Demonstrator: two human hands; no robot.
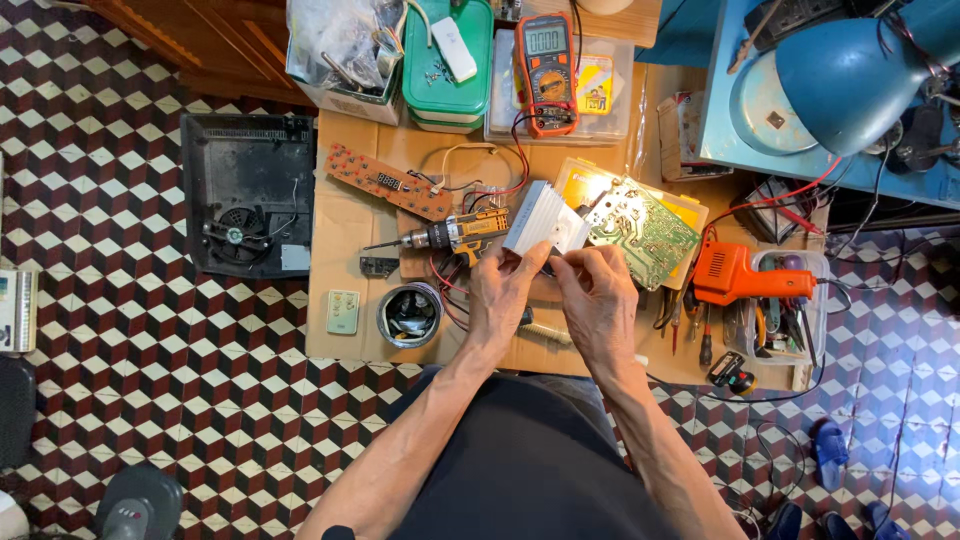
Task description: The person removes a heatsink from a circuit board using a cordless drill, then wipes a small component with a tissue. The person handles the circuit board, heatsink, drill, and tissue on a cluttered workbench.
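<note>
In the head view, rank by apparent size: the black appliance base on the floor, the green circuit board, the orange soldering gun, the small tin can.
1. Black appliance base
2. Green circuit board
3. Orange soldering gun
4. Tin can
The board and gun look close in size, so their order is unsure.

Silver finned heatsink [543,219], green circuit board [645,233], orange soldering gun [735,273], red-white-black cube-patterned floor [150,370]

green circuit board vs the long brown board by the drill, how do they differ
The green circuit board is squarish, attached to the finned heat sink that both hands grip; the brown board is a narrow strip lying untouched on the cardboard. Green sits right of the drill, brown left. Both lie at an angle.
</note>
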